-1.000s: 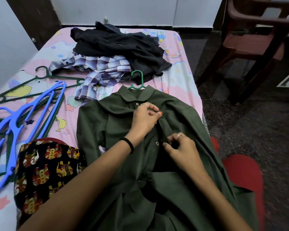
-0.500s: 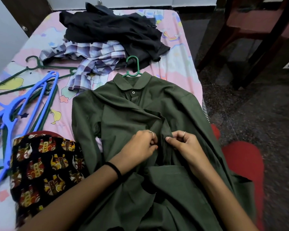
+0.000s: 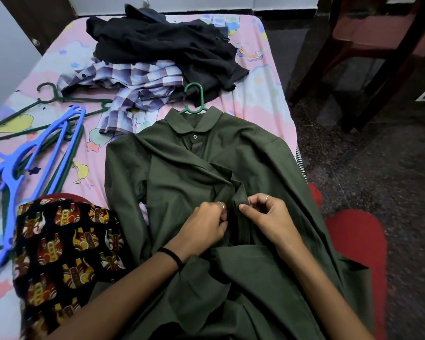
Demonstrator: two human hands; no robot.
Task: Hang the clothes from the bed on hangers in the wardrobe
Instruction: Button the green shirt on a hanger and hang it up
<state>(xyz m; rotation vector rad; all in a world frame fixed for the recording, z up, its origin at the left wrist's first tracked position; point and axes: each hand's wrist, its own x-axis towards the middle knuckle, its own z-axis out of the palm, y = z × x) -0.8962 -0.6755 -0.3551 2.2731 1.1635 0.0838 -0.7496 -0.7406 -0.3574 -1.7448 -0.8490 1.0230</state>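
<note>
Both hands [image 3: 236, 223] seemingly pinching green shirt [image 3: 182, 177] placket

The green hanger [image 3: 194, 99] shows only its hook above the shirt [image 3: 182, 182] collar; its arms are hidden inside. Below the collar, fabric folds cover the placket where both hands [image 3: 204, 229] [image 3: 268, 217] pinch, so no button shows there. The shirt's hem runs off the bottom edge. The blue hangers [image 3: 22, 173], left of the shirt, are cut by the left edge.
</note>
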